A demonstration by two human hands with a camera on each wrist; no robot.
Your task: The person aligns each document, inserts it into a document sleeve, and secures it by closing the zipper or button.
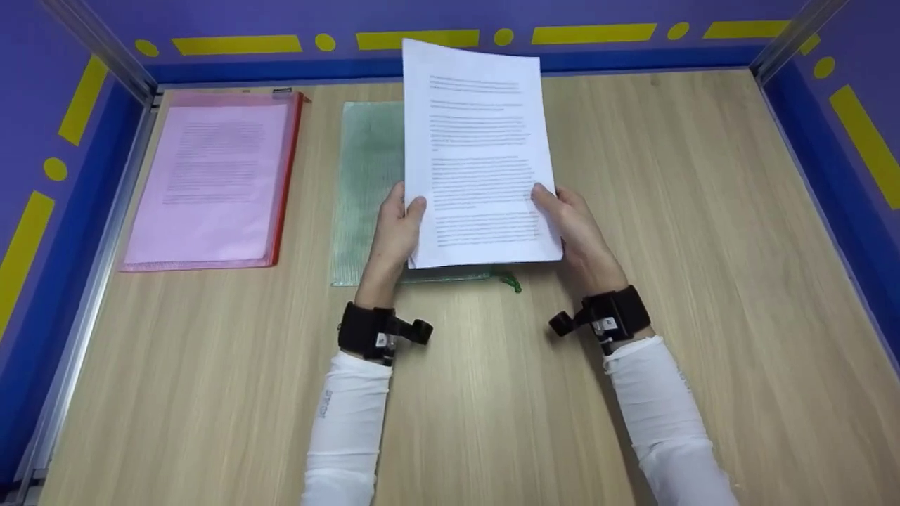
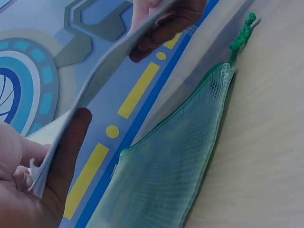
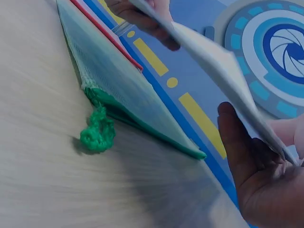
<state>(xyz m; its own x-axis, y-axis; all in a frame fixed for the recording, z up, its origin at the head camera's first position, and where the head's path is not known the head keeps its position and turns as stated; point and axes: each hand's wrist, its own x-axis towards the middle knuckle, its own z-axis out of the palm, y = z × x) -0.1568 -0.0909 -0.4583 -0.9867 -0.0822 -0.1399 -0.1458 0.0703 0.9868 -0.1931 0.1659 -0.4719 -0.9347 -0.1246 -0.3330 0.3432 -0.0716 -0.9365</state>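
Open room between paper point(image 1: 485, 151) edges and green pouch point(image 1: 369, 169)

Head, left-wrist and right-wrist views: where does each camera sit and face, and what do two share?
Head: on the head, facing forward-down at printed papers; left hand, right hand, white sleeves show.
Left wrist: on that wrist, facing papers, a green mesh pouch and blue wall; both hands show.
Right wrist: on that wrist, facing papers, pouch and wall; both hands show.
Both wrist views share the pouch's green cord.

Free tabletop point(image 1: 731, 246) at right, pouch point(image 1: 369, 165) beneath papers point(image 1: 481, 154)
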